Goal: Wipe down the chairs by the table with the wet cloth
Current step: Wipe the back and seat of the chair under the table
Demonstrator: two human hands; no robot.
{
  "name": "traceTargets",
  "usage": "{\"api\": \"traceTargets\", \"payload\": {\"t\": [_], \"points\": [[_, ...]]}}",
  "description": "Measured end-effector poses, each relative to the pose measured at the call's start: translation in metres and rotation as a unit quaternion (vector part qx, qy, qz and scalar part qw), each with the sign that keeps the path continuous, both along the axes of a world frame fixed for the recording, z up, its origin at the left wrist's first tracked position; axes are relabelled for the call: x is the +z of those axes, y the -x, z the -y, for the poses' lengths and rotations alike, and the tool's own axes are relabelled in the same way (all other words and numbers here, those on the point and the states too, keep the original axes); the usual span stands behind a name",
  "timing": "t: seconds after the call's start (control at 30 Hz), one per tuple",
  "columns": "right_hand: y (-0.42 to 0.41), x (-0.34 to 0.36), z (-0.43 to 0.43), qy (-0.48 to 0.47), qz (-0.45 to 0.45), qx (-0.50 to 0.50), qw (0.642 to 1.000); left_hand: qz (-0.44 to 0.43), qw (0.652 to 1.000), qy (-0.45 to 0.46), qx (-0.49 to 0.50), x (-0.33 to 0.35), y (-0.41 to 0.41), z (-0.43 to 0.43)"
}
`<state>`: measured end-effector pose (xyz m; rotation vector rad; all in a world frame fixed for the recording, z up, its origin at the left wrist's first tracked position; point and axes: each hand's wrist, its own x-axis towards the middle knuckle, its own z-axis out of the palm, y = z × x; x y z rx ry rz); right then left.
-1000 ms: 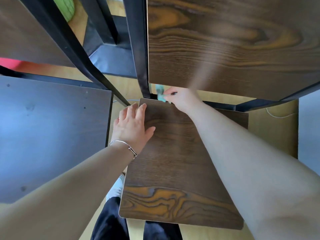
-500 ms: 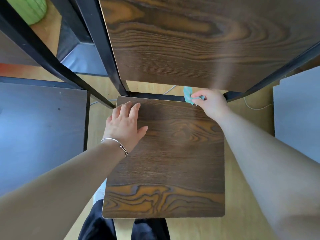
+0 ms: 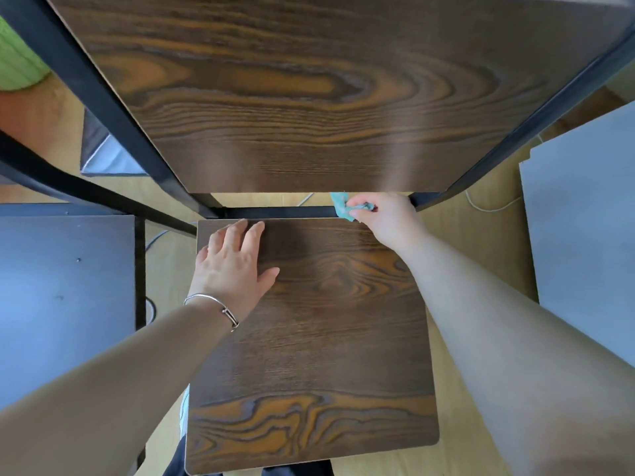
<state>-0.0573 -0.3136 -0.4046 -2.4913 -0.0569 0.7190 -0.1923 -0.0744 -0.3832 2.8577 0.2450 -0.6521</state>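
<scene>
Your right grip pinches the cloth at one o'clock of the seat; left grip spread flat at ten.

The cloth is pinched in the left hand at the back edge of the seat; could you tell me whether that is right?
Not quite: the head view shows the cloth pinched in the right hand, at the back edge of the seat. The left hand lies flat on the seat.
</scene>
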Motion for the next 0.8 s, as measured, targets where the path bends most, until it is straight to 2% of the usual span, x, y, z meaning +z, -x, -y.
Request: {"api": "traceTargets", "payload": {"t": [0.23, 0.33, 0.8], "points": [[-0.001, 0.0, -0.005, 0.003, -0.028, -0.072, 0.997, 0.01, 1.0, 0.001, -0.021, 0.005, -0.021, 0.011], [-0.001, 0.0, -0.003, 0.026, -0.026, -0.067, 0.997, 0.012, 1.0, 0.011, -0.025, 0.003, -0.029, 0.019], [0.0, -0.003, -0.007, -0.006, -0.029, -0.049, 0.998, 0.03, 0.999, 0.026, -0.021, 0.005, -0.04, 0.024]]}}
